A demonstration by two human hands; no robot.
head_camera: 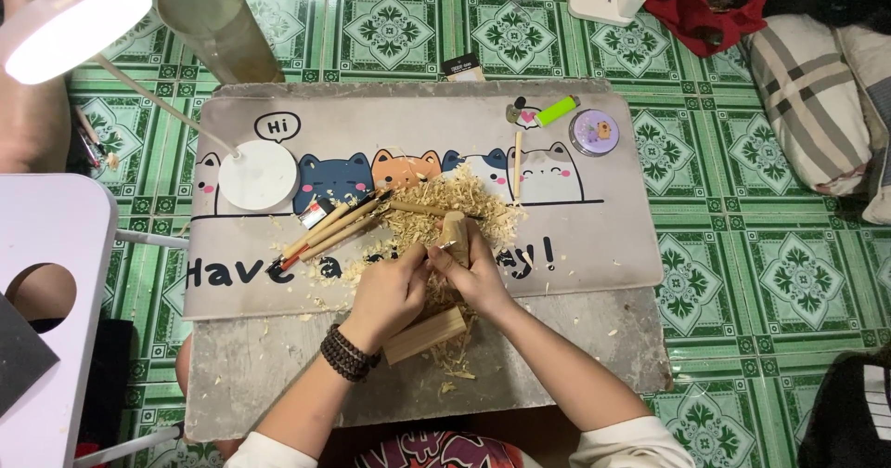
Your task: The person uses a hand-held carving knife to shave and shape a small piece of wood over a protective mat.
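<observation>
Left hand [390, 293] and right hand [475, 278] both clasped round a small carved wooden piece [454, 231], mid-mat [594, 245] over wood shavings [445, 203], wooden block [425, 335] near the board's front edge, carving tools [329, 231] leftward

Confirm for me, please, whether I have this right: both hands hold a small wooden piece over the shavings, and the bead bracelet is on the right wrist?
Not quite. In the head view, the dark bead bracelet sits on the left wrist, behind the left hand. The rest holds: that hand and the right hand both hold the small wooden piece over the shavings.
</observation>
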